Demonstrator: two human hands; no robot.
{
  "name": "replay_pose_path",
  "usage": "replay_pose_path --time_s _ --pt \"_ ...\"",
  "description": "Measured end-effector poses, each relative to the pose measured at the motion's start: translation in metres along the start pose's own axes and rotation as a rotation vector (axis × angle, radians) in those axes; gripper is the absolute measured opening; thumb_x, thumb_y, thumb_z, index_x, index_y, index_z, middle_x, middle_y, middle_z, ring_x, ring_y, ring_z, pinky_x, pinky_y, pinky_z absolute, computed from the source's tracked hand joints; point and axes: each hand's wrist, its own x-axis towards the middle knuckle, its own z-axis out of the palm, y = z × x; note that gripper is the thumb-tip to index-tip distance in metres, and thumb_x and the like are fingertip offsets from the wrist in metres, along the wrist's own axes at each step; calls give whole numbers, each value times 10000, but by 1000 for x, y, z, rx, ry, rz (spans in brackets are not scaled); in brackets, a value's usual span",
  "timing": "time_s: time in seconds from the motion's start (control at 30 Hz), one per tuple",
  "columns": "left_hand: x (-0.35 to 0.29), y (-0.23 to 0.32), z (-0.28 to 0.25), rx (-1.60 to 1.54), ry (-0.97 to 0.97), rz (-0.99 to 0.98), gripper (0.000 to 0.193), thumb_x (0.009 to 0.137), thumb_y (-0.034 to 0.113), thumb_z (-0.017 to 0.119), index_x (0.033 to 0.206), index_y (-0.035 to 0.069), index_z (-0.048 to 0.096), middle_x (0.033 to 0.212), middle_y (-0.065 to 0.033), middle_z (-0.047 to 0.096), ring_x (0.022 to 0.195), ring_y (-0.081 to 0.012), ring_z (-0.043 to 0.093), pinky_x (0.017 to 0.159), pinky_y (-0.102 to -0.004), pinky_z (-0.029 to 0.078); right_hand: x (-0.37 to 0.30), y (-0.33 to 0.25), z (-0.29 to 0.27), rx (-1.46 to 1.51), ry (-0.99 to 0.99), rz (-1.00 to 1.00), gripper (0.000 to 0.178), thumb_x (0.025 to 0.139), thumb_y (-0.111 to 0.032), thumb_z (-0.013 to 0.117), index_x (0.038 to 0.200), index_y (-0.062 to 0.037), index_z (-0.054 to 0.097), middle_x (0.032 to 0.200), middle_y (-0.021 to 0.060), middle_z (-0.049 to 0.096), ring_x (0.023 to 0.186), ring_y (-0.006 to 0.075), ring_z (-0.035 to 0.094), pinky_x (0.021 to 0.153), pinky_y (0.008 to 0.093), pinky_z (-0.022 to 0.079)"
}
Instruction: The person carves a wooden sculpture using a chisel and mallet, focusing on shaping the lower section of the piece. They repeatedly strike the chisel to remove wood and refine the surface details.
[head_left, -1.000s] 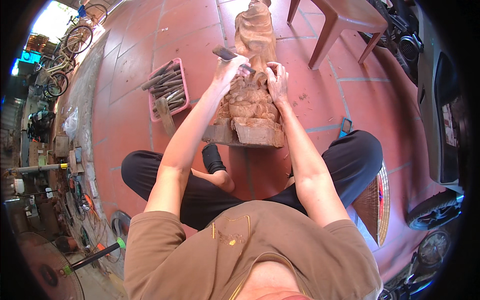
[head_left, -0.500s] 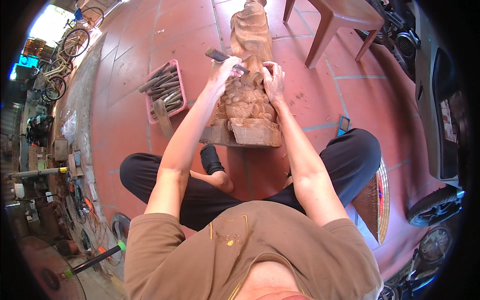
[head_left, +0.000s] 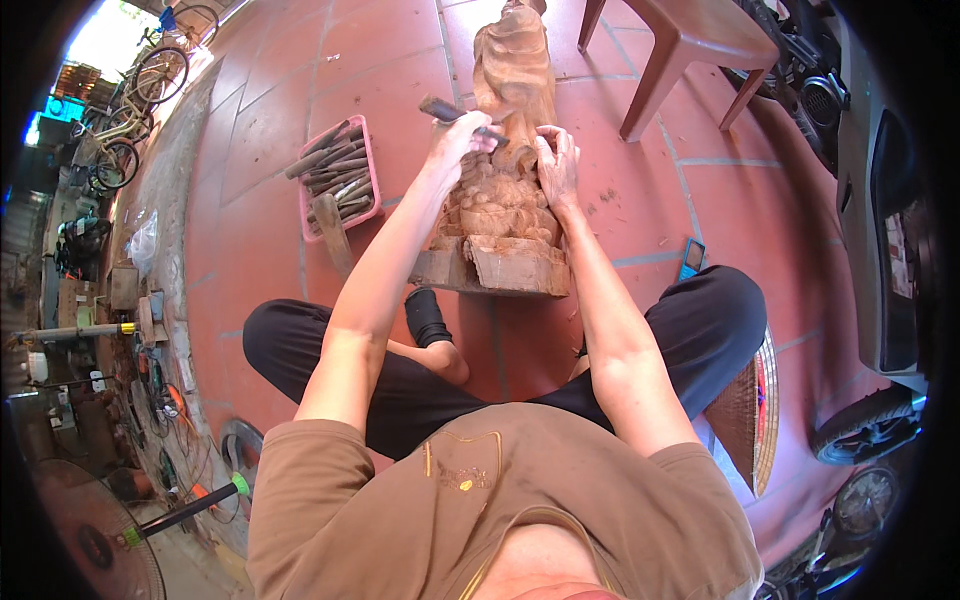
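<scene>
A carved wooden statue (head_left: 512, 75) lies lengthwise on the floor ahead of me, its blocky base (head_left: 517, 266) nearest my legs. My left hand (head_left: 462, 140) is closed around a chisel (head_left: 441, 108). The chisel's dark handle sticks out up and left, and its blade points right, onto the carved folds at the statue's middle. My right hand (head_left: 557, 165) rests along the statue's right side, fingers loosely bent and apart, the fingertips close to the blade's end. Whether the blade's edge bites into the wood is too small to tell.
Left of the statue sits a pink basket (head_left: 376, 190) of chisels, a wooden mallet (head_left: 330, 228) leaning at its near edge. A brown plastic chair (head_left: 690, 40) stands at the far right. By my right knee are a blue phone-like device (head_left: 691, 259) and a conical hat (head_left: 745, 420).
The whole view has shifted slightly, so everything sits a little further right and lower. Both hands keep nearly the same places on the statue, the chisel still in the left.
</scene>
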Motion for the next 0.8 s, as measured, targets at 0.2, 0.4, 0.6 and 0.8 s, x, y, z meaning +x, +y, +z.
replay_pose_path --time_s 0.2,0.4,0.6,0.8 --pt "20 4 5 -66 65 68 222 848 143 664 938 -60 654 864 -179 698 699 -227 693 671 -312 585 2 -7 5 11 -17 3 213 916 -219 597 1097 -111 628 1105 92 607 1059 273 529 957 399 415" --pt "14 -2 12 44 52 129 193 833 121 678 916 -53 665 859 -165 702 681 -212 686 636 -306 578 4 -4 3 13 -15 -6 213 915 -213 598 1096 -104 628 1108 100 605 1067 282 522 963 404 413" --pt "3 12 0 49 -5 1 220 857 154 654 926 -56 656 874 -178 700 713 -224 693 670 -320 586 2 -4 -1 38 -35 23 207 910 -192 601 1092 -96 628 1108 109 602 1073 285 515 967 405 405" --pt "31 -9 9 -185 201 70 245 843 144 697 971 -58 645 891 -179 701 713 -244 702 672 -327 603 0 -10 5 15 -28 -14 207 913 -181 595 1096 -90 625 1103 110 599 1075 284 513 969 404 403"
